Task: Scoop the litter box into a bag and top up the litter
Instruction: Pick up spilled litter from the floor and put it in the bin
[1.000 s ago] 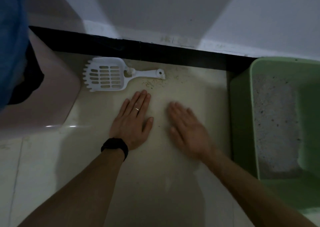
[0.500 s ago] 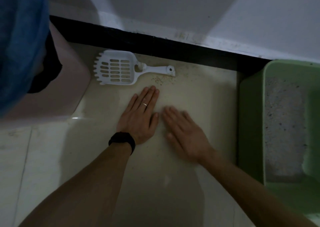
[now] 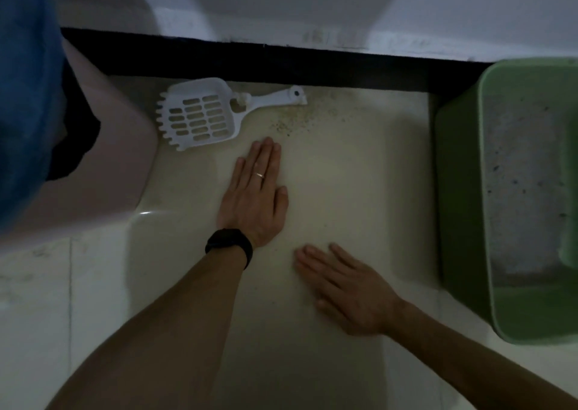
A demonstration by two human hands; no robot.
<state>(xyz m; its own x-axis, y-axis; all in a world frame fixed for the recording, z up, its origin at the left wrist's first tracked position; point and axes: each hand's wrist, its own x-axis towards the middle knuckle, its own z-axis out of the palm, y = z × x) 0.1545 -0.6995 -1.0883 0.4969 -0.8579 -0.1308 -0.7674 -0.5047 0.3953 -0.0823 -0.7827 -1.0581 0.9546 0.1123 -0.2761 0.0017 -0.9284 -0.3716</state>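
A white slotted litter scoop (image 3: 200, 115) lies on the pale floor near the dark skirting, handle pointing right. The green litter box (image 3: 459, 209) stands at the right edge with grey litter (image 3: 519, 184) inside. My left hand (image 3: 255, 195), wearing a ring and a black wristband, lies flat on the floor just below the scoop, fingers straight. My right hand (image 3: 347, 287) rests flat on the floor lower down and to the right, fingers spread. Neither hand holds anything. Scattered litter grains (image 3: 294, 122) speckle the floor beside the scoop's handle.
A pinkish rounded object (image 3: 106, 172) sits at the left, partly behind blue cloth (image 3: 22, 90) close to the camera. A black skirting strip (image 3: 281, 62) runs along the white wall. White floor tiles (image 3: 40, 315) lie at lower left.
My right hand has slid back toward me and away from my left hand, which stayed flat on the floor. The view has shifted slightly.
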